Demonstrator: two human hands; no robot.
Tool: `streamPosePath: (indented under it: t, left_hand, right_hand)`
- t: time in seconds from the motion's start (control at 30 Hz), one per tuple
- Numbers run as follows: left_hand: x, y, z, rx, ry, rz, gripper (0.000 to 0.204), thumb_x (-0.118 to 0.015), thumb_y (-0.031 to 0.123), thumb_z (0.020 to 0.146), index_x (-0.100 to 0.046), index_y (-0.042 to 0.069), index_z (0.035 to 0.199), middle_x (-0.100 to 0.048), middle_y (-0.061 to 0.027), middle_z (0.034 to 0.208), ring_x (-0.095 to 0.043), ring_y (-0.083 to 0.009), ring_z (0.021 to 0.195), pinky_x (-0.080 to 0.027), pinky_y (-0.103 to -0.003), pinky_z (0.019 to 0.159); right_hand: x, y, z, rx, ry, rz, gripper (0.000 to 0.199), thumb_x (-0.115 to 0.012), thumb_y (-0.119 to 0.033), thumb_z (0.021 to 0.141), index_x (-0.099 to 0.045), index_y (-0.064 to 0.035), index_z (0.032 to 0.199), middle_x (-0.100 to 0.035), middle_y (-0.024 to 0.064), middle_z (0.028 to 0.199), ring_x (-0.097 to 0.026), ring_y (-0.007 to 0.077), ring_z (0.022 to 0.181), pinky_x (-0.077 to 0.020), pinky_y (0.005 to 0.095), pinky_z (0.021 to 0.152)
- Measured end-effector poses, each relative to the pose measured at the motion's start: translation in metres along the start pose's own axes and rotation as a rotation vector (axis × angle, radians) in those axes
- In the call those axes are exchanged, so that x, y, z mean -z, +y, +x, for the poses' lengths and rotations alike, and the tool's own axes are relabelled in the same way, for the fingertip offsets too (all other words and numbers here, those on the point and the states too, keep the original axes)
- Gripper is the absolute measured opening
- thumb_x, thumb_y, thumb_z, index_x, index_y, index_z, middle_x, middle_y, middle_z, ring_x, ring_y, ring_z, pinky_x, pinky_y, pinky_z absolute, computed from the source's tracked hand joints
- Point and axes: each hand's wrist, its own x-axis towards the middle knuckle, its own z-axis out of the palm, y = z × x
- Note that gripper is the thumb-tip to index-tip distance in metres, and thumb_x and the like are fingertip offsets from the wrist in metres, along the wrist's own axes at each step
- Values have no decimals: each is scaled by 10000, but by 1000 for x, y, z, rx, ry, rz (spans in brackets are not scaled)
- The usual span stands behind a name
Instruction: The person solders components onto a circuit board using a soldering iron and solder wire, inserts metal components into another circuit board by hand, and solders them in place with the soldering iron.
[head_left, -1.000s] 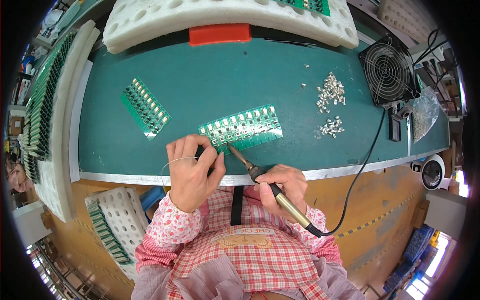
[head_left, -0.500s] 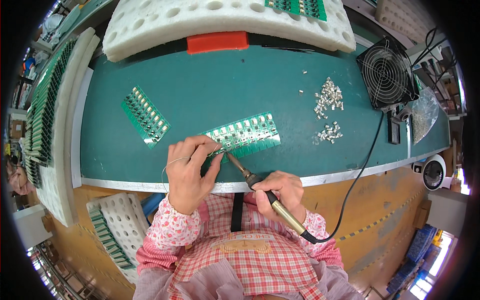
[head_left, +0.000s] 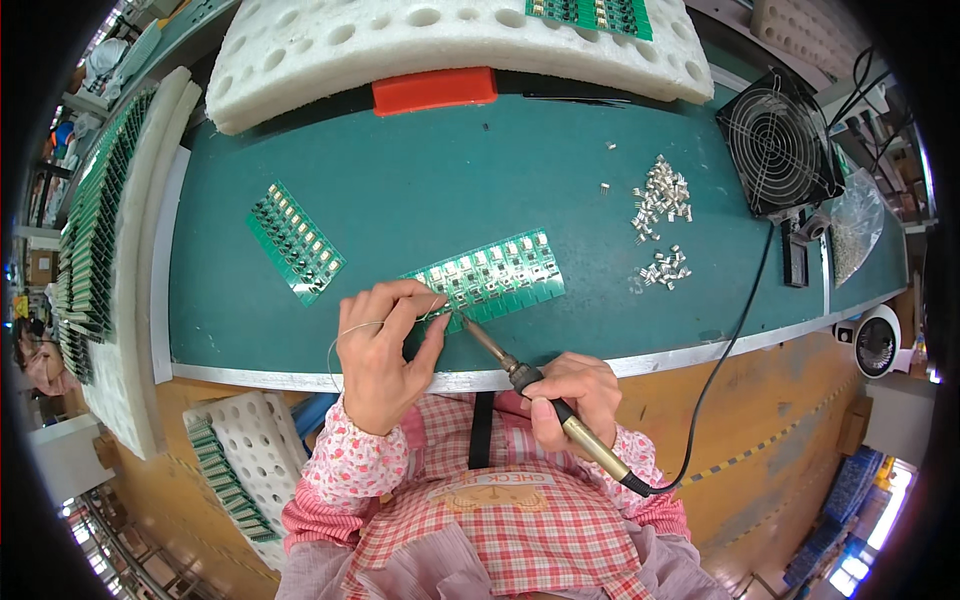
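Head: left hand [head_left: 380, 350] holds one wire [head_left: 333, 346], right hand [head_left: 576, 396] one soldering iron [head_left: 523, 376].

A black fan [head_left: 777, 142] stands well right of a red block [head_left: 435, 91].

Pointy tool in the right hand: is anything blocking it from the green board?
Nothing visible does: the pointy tool has its tip at the green board, front left. The left hand, with a thin wire, is close beside the tip.

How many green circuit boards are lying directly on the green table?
2. The nearer board lies at the tip of the soldering iron, partly hidden by the left hand; the other board lies farther left.
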Motion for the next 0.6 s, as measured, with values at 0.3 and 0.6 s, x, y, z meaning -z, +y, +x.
streamPosePath:
  t: [0.3, 0.6]
  left_hand:
    - [-1, -7, 4, -33, -10, -25, 232, -746, 15, 711, -691, 70, 930, -655, -46, 971, -589, -241, 848, -405, -336, 753]
    - [13, 16, -42, -321, 24, 98, 215, -715, 179, 677, -555, 113, 804, -549, -63, 875, -549, -263, 849, -378, -448, 788]
  right_hand:
    - [0, 2, 2, 59, 85, -131, 105, -599, -3, 822, -566, -4, 922, -605, 63, 593, -539, 187, 465, -436, 332, 463]
    - [-15, -21, 12, 8, -203, -381, 278, -761, -124, 702, -690, -122, 970, -515, 95, 826, -534, 295, 781, -437, 401, 676]
